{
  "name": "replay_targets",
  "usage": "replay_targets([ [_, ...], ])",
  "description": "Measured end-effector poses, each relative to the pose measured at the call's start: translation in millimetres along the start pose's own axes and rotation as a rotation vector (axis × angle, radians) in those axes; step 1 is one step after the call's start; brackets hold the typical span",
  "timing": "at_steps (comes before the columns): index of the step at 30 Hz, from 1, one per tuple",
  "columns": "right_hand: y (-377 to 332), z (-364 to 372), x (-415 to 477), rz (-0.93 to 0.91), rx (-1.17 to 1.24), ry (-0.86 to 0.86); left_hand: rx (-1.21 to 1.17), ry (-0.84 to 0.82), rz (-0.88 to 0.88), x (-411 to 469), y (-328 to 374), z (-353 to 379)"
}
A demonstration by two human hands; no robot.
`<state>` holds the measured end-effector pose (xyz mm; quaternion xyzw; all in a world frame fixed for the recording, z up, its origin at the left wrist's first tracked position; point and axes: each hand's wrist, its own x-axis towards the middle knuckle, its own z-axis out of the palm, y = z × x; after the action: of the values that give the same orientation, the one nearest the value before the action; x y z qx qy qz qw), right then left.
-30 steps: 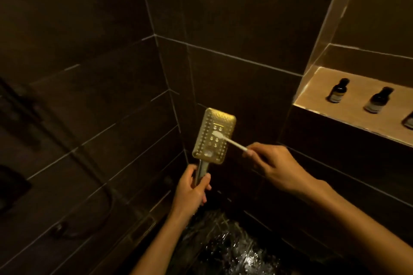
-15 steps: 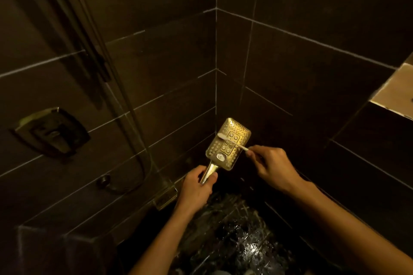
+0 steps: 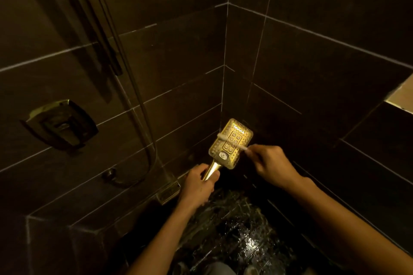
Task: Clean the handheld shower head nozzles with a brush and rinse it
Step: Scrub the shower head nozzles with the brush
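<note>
The left hand (image 3: 199,183) grips the handle (image 3: 211,169) of the shower head (image 3: 243,135), held up near the wall corner (image 3: 223,87), and the brush (image 3: 233,143) lies across its holes, pinched by the right hand (image 3: 271,161), so I think this is the scrubbing step, and next comes more careful rubbing, then a rinse.

Your left forearm, bare, runs up from the bottom edge to your left hand (image 3: 197,183), whose fingers are curled round the handle of the shower head (image 3: 232,140). Your right arm enters from the lower right. Your right hand (image 3: 273,162) pinches the end of the brush (image 3: 241,146) between thumb and fingers. The hands are near each other, not touching.
</note>
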<state>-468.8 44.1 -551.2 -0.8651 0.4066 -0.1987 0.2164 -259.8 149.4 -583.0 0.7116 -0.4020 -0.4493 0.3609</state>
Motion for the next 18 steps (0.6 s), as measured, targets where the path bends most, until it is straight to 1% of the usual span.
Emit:
replay_targets([
  [1,5,-4,3,0.037,0.000,0.057,0.000,0.000,-0.002,0,0,0],
  [2,5,-6,4,0.041,0.008,0.052,-0.001,-0.001,0.001,0,-1,0],
  [5,-7,-2,-7,-0.086,0.034,-0.171,0.008,-0.004,0.009,0,-1,-1],
  [6,-9,-2,-9,-0.104,0.025,-0.202,0.010,-0.004,0.009,0,-1,-1],
  [7,-5,-4,-7,-0.089,0.004,-0.179,0.010,-0.006,0.007,1,-1,-1],
  [9,8,-16,4,-0.004,-0.030,-0.023,0.012,-0.001,0.007,2,-2,0],
  [10,11,-20,6,0.024,-0.026,0.020,0.017,0.005,0.010,3,-4,0],
  [11,11,-21,6,0.017,-0.012,0.004,0.020,0.009,0.011,3,-4,1],
  [14,-7,-10,-9,-0.134,-0.012,-0.238,0.014,0.015,0.013,3,-5,3],
  [15,-8,-6,-12,-0.169,-0.034,-0.272,0.014,0.014,0.014,3,-5,4],
  [16,-4,-7,-9,-0.152,-0.059,-0.246,0.013,0.011,0.015,2,-5,4],
  [18,8,-15,1,-0.027,-0.053,-0.081,-0.003,0.005,0.009,2,-6,4],
])
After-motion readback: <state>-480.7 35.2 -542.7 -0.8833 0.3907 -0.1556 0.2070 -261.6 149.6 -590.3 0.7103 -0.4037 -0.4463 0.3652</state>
